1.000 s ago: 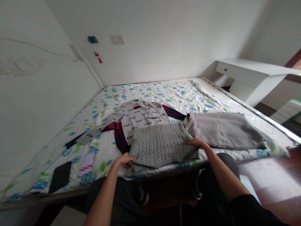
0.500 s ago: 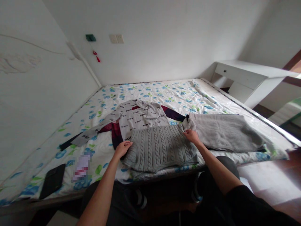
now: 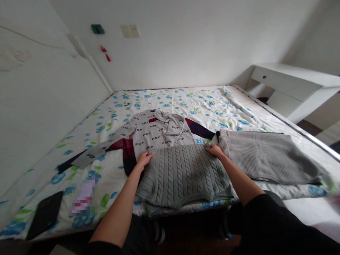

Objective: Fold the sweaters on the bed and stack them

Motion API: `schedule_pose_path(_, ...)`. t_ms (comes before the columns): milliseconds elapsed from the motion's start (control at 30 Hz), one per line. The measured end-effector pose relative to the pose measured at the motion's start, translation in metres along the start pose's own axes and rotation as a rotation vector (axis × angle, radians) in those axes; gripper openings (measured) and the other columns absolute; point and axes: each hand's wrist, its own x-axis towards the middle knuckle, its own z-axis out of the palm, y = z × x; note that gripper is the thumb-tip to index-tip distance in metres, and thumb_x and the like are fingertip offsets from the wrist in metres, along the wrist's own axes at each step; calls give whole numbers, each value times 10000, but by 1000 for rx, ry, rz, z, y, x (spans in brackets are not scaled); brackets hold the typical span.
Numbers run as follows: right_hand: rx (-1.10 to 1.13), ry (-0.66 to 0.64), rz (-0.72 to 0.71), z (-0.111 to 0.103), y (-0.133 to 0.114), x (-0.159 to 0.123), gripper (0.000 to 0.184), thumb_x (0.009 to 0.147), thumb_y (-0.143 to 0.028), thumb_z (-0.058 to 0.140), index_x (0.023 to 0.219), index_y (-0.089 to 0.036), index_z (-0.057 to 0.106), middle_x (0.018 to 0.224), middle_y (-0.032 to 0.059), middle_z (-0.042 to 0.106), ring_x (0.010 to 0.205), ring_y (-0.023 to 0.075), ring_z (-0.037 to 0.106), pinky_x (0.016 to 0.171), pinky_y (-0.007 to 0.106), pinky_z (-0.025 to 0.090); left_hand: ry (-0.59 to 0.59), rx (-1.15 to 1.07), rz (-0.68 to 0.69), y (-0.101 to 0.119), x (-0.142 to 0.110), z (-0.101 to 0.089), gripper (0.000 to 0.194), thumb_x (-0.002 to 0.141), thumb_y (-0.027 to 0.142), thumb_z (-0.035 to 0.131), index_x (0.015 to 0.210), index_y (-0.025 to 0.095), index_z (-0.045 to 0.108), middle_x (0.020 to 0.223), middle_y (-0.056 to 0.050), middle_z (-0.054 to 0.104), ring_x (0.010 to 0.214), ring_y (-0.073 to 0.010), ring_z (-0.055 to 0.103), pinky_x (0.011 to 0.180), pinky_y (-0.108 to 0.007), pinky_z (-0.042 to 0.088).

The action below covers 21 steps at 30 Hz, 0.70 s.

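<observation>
Grey cable-knit top (image 3: 183,175): laid flat at the near edge of the bed (image 3: 172,97), mid-scene, cables running near to far, ribbed hem toward the near side.

Left hand (image 3: 145,160): thumb and fingers together, clamped on the top's far left corner; thumb above the cloth, remaining fingers partly hidden. Right hand (image 3: 216,151): likewise clamped on the far right corner, fingers bent over the fabric. Top's far edge spans straight between the two hands.

Just beyond, partly covered by the top: light grey shirt (image 3: 145,131) printed "POP", with maroon and navy parts; one sleeve reaches out to the left, a dark one to the right.

Right of the top, just beside the right hand: grey ribbed garment (image 3: 265,152), lying flat, dark cloth showing at its edges.

Near left: flat black object (image 3: 45,216), beside it a pale item with red (image 3: 84,196), blurred, identity cannot be told.

Far right: white desk (image 3: 289,90) with a drawer. Far wall (image 3: 199,46), left part: socket plates (image 3: 130,31), green box (image 3: 97,29), red tassel (image 3: 107,57) below it.
</observation>
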Motion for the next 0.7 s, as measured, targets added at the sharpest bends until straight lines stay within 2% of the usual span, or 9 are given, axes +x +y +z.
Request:
schedule_pose_path(100, 24, 97, -26, -3, -2, 9, 426, 1027, -423, 762, 1342, -141, 810, 1088, 149, 857, 1156, 304, 804, 998, 305, 581, 49, -210, -87, -7, 7, -1, 541, 794, 551, 934, 1164, 170, 830, 1031, -126, 866, 1039, -311, 815, 866, -349, 635)
schedule_pose_path(200, 0, 133, 1, -2, -1, 8, 453, 1050, -399, 707, 1405, -129, 785, 1171, 179, 853, 1234, 331, 787, 1052, 333, 571, 70, -339, -207, -11, 7, -1, 599, 810, 501, 960, 1290, 180, 800, 1096, -134, 871, 986, -275, 827, 875, -357, 658)
schedule_pose_path(300, -42, 146, -10, 3, 1, -6, 481, 1019, -363, 745, 1427, -110, 774, 1319, 216, 820, 1335, 349, 750, 1123, 335, 543, 75, -348, -256, -12, 1, 0, 585, 824, 448, 968, 1321, 197, 789, 1129, -139, 872, 991, -271, 835, 868, -360, 669)
schedule_pose_path(433, -27, 177, -146, 8, 11, -37, 545, 992, -330, 778, 1490, -112, 732, 1449, 214, 770, 1378, 330, 725, 1191, 327, 508, -15, -293, -214, -9, -11, -6, 489, 840, 399, 953, 1258, 195, 801, 1182, -148, 873, 1076, -286, 840, 862, -325, 665)
schedule_pose_path(500, -22, 171, -216, 4, 22, -54, 484, 971, -282, 788, 1432, -140, 764, 1430, 188, 781, 1357, 312, 734, 1186, 325, 514, -54, -230, -187, -10, -20, -12, 514, 810, 398, 972, 1246, 192, 792, 1194, -152, 873, 1117, -300, 837, 863, -322, 663)
schedule_pose_path(567, -21, 141, -247, -4, 38, -70, 354, 942, -254, 815, 1284, -165, 818, 1353, 166, 811, 1330, 316, 746, 1168, 336, 528, -81, -172, -183, -12, -32, -20, 509, 774, 412, 992, 1186, 193, 789, 1188, -152, 874, 1134, -316, 835, 863, -335, 665)
schedule_pose_path(633, -29, 93, -222, -15, 56, -85, 209, 896, -270, 881, 1078, -177, 841, 1203, 164, 843, 1285, 353, 762, 1132, 366, 554, -143, -137, -201, -15, -45, -27, 482, 730, 438, 1017, 1081, 200, 790, 1158, -149, 879, 1125, -332, 836, 859, -358, 671)
schedule_pose_path(700, -52, 30, -155, -25, 75, -98, 199, 843, -317, 955, 882, -186, 811, 985, 167, 839, 1183, 390, 791, 1050, 396, 596, -234, -131, -216, -18, -59, -34, 502, 662, 479, 1051, 990, 205, 787, 1105, -144, 885, 1096, -343, 841, 853, -378, 678)
